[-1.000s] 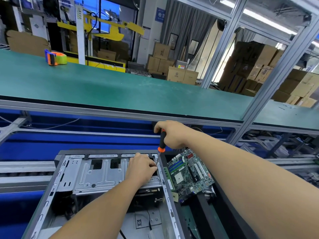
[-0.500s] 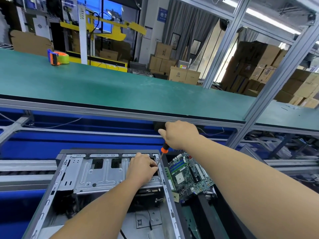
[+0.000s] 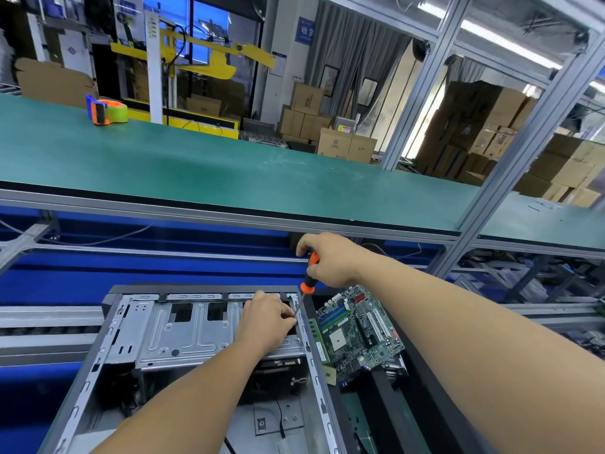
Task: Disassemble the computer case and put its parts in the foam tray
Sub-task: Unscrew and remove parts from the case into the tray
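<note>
An open grey computer case point(image 3: 108, 326) lies in front of me, its silver drive cage point(image 3: 183, 335) across the far end. My right hand point(image 3: 330, 260) grips an orange-and-black screwdriver point(image 3: 308, 280), its shaft slanting down to the cage's right end. My left hand point(image 3: 266, 321) rests on the cage there, fingers pinched around the shaft's tip; the screw itself is hidden. A green motherboard point(image 3: 357, 329) lies tilted in a black foam tray point(image 3: 422, 371) right of the case.
A green-topped bench point(image 3: 229, 172) runs across behind the case with an orange tape dispenser point(image 3: 106, 109) at its far left. A slanted aluminium post point(image 3: 510, 165) rises at the right. Roller rails point(image 3: 49, 322) lie left of the case; cardboard boxes point(image 3: 347, 145) stand far back.
My right hand dropped over the screwdriver handle half a second ago, then lifted back so the orange handle shows again. My left hand has stayed at the tip.
</note>
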